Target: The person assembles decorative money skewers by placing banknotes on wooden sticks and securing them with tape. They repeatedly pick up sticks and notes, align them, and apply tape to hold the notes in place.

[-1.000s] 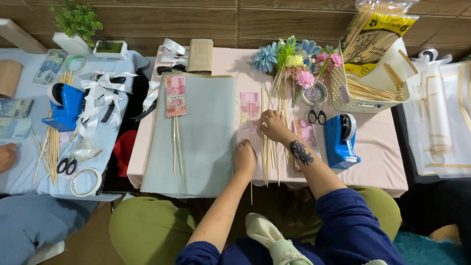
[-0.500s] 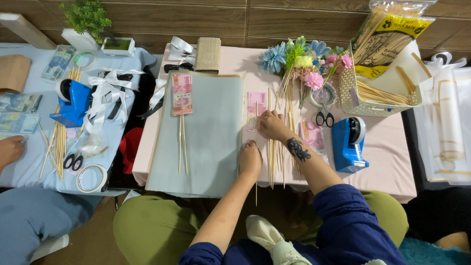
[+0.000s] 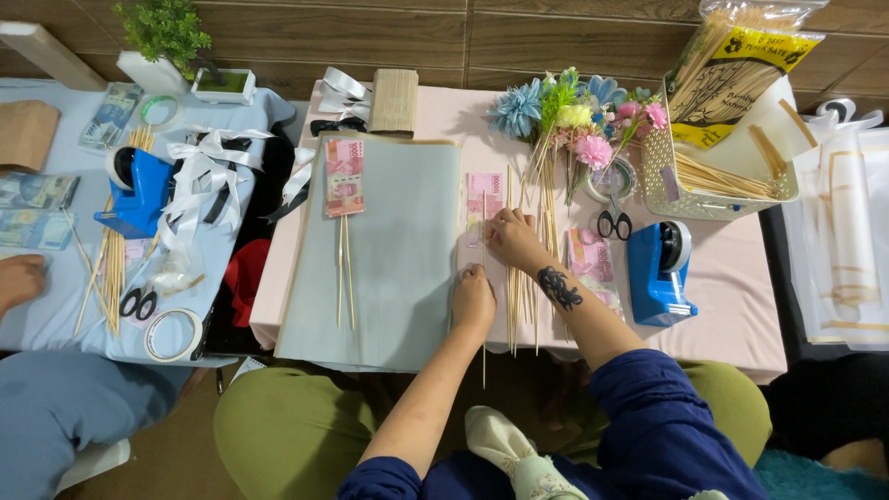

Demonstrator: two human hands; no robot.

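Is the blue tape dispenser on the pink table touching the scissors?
Apart. The head view shows pink tablecloth between the blue tape dispenser and the scissors.

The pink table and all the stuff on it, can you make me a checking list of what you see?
Surface: pink table, partly covered by a grey-blue paper sheet.
Job's things: thin wooden skewers and a pink banknote beside the sheet.
Clutter: artificial flowers, scissors, blue tape dispenser, basket of sticks.
Grippers: left hand presses on a skewer at the sheet's edge; right hand rests on the skewers.
Cables: nothing seen.
Surroundings: a second table with ribbons; another person's hand.
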